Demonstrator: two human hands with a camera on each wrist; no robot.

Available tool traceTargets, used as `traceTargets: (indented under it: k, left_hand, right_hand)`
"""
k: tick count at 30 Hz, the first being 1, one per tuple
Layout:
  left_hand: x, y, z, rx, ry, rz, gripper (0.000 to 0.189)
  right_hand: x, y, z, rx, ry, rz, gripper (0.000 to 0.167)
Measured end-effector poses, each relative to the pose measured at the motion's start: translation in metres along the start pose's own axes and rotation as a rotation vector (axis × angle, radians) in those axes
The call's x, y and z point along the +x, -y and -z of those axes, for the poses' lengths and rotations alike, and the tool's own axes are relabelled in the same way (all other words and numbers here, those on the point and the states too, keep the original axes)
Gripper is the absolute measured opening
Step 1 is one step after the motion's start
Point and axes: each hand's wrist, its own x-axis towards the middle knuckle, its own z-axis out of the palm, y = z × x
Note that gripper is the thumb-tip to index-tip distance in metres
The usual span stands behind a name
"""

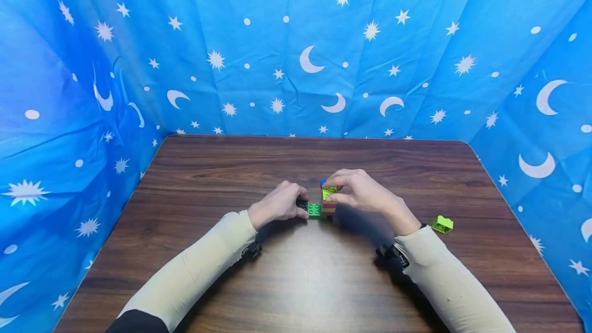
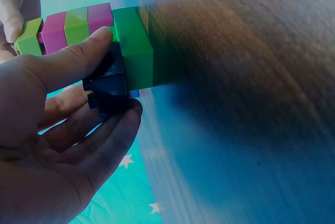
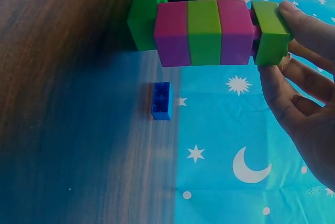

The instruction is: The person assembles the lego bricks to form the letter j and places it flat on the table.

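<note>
A green base brick (image 1: 314, 209) lies on the table with a stack rising from its right part. Up the stack come a pink brick (image 3: 171, 34), a lime brick (image 3: 204, 33) and a second pink brick (image 3: 235, 33). At the top, a lime brick (image 3: 272, 33) is pinched by the right hand (image 1: 363, 191), with a thin gap and studs visible below it. The left hand (image 1: 279, 202) grips a black piece (image 2: 112, 85) at the green brick's left part, its thumb on one side and fingers on the other. Fingers partly hide the black piece.
A blue brick (image 3: 162, 101) lies on the table behind the stack. Another lime brick (image 1: 442, 224) sits to the right, near the right wrist. Blue star-patterned cloth (image 1: 287, 66) hangs around the back and sides of the wooden table (image 1: 296, 281).
</note>
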Motion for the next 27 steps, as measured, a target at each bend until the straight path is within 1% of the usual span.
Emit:
traceTargets:
  k: [6, 10, 13, 17, 21, 23, 27]
  left_hand:
    - [0.003, -0.002, 0.001, -0.014, -0.007, 0.02, 0.035]
    - [0.006, -0.002, 0.002, -0.028, -0.003, 0.03, 0.033]
    - [0.008, -0.003, 0.003, -0.033, 0.003, 0.04, 0.034]
    - [0.011, -0.004, 0.004, -0.035, 0.011, 0.051, 0.037]
    - [0.014, -0.005, 0.005, -0.039, 0.011, 0.053, 0.037]
    - [0.014, -0.004, 0.005, -0.038, 0.008, 0.051, 0.037]
    - [0.013, -0.002, 0.004, -0.029, 0.003, 0.049, 0.038]
  right_hand:
    - [0.002, -0.004, -0.002, 0.038, 0.003, -0.067, 0.024]
    - [0.003, -0.007, -0.001, 0.056, -0.008, -0.082, 0.024]
    - [0.002, -0.009, -0.001, 0.078, -0.03, -0.095, 0.023]
    - [0.001, -0.012, -0.003, 0.116, -0.085, -0.136, 0.022]
    - [-0.001, -0.013, -0.005, 0.152, -0.142, -0.197, 0.022]
    - [-0.001, -0.011, -0.007, 0.16, -0.162, -0.234, 0.022]
    - [-0.001, -0.008, -0.01, 0.175, -0.18, -0.328, 0.021]
